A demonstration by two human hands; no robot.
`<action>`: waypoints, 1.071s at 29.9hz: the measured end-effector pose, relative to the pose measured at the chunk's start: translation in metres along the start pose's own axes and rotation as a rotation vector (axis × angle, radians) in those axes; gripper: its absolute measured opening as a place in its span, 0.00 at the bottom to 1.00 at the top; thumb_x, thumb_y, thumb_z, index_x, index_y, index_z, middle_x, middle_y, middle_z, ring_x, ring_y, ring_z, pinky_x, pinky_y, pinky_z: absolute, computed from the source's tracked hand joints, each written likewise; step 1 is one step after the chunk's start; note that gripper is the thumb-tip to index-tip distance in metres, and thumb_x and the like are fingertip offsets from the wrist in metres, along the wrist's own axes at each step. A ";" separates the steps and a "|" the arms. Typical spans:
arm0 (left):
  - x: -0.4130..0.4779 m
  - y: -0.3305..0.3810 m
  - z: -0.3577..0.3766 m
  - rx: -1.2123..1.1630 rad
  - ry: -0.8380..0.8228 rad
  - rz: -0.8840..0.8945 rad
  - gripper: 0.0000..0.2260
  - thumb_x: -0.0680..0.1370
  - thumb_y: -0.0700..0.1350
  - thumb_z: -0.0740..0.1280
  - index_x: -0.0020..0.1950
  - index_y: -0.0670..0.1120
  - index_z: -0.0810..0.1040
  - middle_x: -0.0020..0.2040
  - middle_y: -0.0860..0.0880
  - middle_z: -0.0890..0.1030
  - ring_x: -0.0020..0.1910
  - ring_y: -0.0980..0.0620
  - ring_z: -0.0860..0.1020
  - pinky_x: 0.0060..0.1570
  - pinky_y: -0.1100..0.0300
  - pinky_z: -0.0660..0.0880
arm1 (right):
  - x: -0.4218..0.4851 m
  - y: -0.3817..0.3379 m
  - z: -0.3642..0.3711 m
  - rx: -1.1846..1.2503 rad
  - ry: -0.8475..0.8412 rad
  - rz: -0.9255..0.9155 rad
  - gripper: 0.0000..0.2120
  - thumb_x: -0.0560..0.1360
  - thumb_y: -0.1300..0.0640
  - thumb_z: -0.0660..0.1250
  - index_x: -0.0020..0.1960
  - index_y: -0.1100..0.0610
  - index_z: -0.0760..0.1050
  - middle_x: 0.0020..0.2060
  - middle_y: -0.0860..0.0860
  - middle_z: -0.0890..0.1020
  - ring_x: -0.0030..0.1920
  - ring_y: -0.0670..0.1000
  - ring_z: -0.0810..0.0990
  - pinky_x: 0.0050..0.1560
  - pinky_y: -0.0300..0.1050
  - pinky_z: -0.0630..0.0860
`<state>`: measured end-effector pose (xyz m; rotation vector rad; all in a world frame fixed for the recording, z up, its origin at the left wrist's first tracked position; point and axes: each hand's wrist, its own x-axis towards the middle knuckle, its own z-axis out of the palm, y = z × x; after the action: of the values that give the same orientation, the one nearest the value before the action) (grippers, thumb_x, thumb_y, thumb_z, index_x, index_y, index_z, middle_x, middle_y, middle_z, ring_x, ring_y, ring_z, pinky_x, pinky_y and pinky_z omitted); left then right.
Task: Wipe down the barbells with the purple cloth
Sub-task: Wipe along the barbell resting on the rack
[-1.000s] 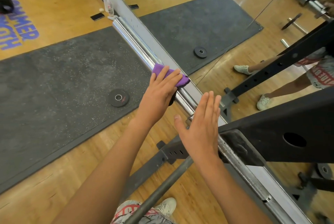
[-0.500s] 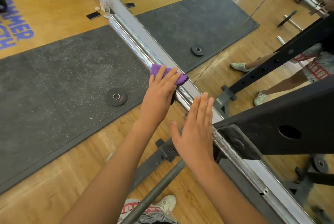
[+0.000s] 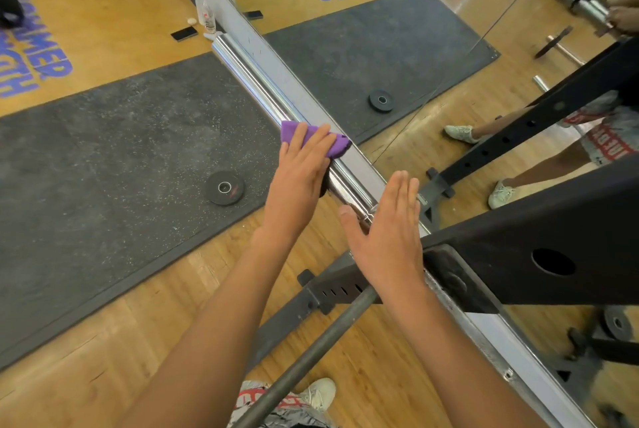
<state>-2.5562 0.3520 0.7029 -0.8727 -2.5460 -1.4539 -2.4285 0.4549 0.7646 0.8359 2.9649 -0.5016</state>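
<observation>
A chrome barbell sleeve [image 3: 256, 81] runs diagonally from the upper middle down to a black rack. It lies along the foot of a mirror. A purple cloth [image 3: 292, 131] is draped over the sleeve about midway. My left hand [image 3: 297, 178] lies on the cloth and presses it onto the sleeve with fingers laid across the top; the thumb is hidden. My right hand [image 3: 387, 241] is flat, fingers straight and together, and rests on the barbell near its collar, beside the rack.
The black rack beam [image 3: 553, 237] crosses at right, and a grey bar [image 3: 311, 355] slants below my arms. A small weight plate [image 3: 224, 188] lies on the dark rubber mat [image 3: 103, 168]. A bottle [image 3: 205, 12] and phone stand past the sleeve's far end. The mirror [image 3: 380, 47] reflects the floor and legs.
My left hand has slid the cloth slightly toward the sleeve's far end. My right hand stays flat in about the same place.
</observation>
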 end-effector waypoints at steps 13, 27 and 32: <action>0.000 -0.004 0.003 -0.009 0.023 0.025 0.18 0.86 0.42 0.56 0.76 0.45 0.69 0.78 0.49 0.67 0.81 0.46 0.54 0.78 0.47 0.50 | -0.003 -0.002 -0.003 -0.128 -0.055 -0.140 0.44 0.80 0.36 0.52 0.79 0.58 0.29 0.79 0.54 0.31 0.76 0.51 0.24 0.77 0.50 0.28; 0.001 -0.003 0.008 -0.079 0.071 -0.053 0.18 0.87 0.45 0.55 0.77 0.47 0.69 0.79 0.53 0.64 0.82 0.47 0.52 0.78 0.39 0.54 | -0.009 -0.018 0.011 -0.165 0.006 -0.084 0.45 0.81 0.36 0.52 0.79 0.61 0.30 0.80 0.58 0.33 0.79 0.56 0.30 0.80 0.56 0.39; -0.009 -0.003 0.011 -0.070 0.041 -0.020 0.19 0.86 0.43 0.56 0.78 0.48 0.67 0.79 0.58 0.60 0.82 0.51 0.48 0.77 0.37 0.55 | -0.005 -0.015 0.005 -0.144 -0.029 -0.075 0.46 0.80 0.34 0.52 0.79 0.60 0.30 0.80 0.56 0.33 0.79 0.54 0.29 0.80 0.53 0.39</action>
<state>-2.5477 0.3563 0.6916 -0.8196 -2.4962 -1.5581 -2.4324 0.4388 0.7652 0.7006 2.9714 -0.2942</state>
